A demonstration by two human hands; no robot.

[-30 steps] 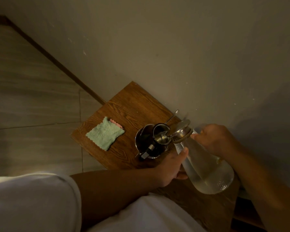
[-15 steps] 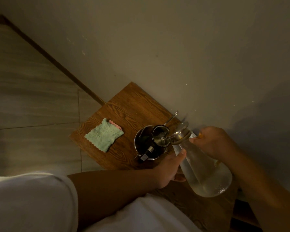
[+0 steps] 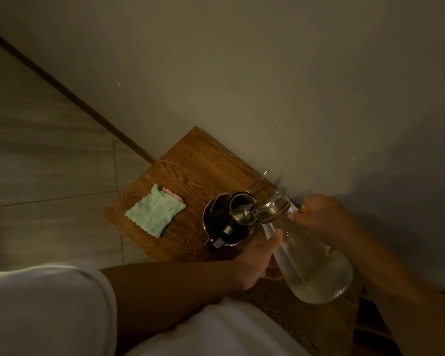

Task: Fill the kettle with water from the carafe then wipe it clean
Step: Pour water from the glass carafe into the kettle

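A clear glass carafe with a metal cap is tilted, its mouth over the open steel kettle on the wooden table. A little water lies in the carafe's wide base. My left hand grips the carafe's body from the near side. My right hand holds it by the neck from the far side. The kettle's lid is swung open beside the carafe's cap. A green cloth with a pink underside lies flat to the left of the kettle.
The table stands against a plain wall. Tiled floor lies to the left beyond the table's edge. My white-clad lap fills the bottom of the view.
The carafe has tipped a little lower and its base has moved slightly right. Both hands kept their grip. Kettle and cloth have not moved.
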